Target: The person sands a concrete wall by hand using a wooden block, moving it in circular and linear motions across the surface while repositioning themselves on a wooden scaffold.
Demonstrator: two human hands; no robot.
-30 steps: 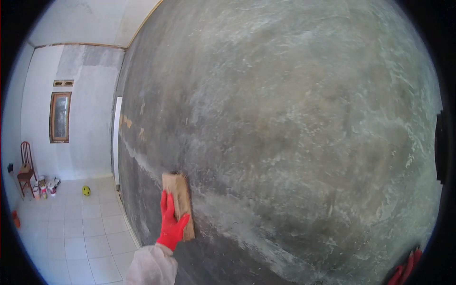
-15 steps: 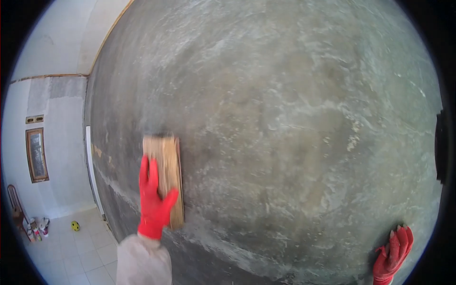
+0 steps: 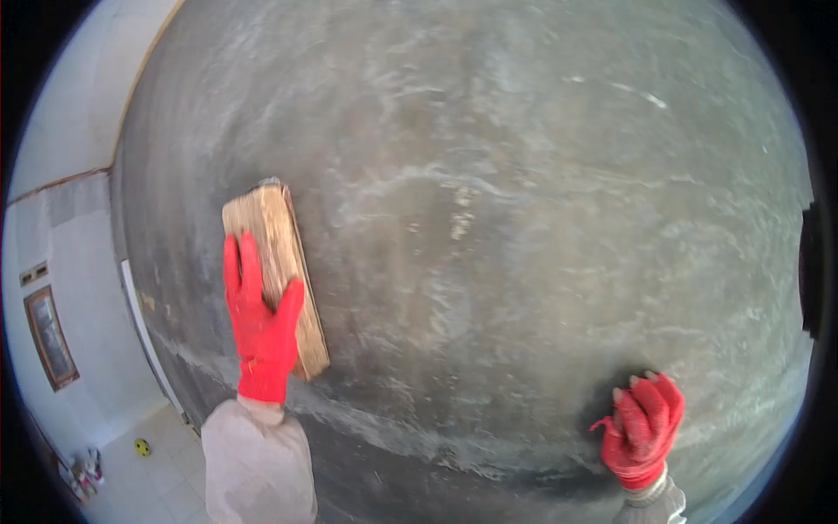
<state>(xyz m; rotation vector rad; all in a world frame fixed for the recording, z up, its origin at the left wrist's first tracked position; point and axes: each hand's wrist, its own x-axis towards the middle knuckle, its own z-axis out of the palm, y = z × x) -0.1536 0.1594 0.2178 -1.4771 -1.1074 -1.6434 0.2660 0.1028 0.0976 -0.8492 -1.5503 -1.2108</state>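
Observation:
My left hand, in a red glove, grips a thick rectangular wooden block against the grey plastered wall. Its fingers lie along the block's left face, and the thumb reaches across toward the right edge. The block leans to the left at its top, where a thin rough edge shows. At the lower right, my right hand is close to the wall in a red glove with bare fingertips. Its fingers are bent and held together, casting a shadow on the plaster. The inside of that hand is hidden.
A pale side wall with a wood-framed window and a vent block is at the left. On the tiled floor lie a yellow ball and a cluster of small containers. A white strip runs down the wall corner.
The view has shifted to the right along the wall. My left hand and the block appear higher and more tilted. My right hand has come further into view, its fingers more bent.

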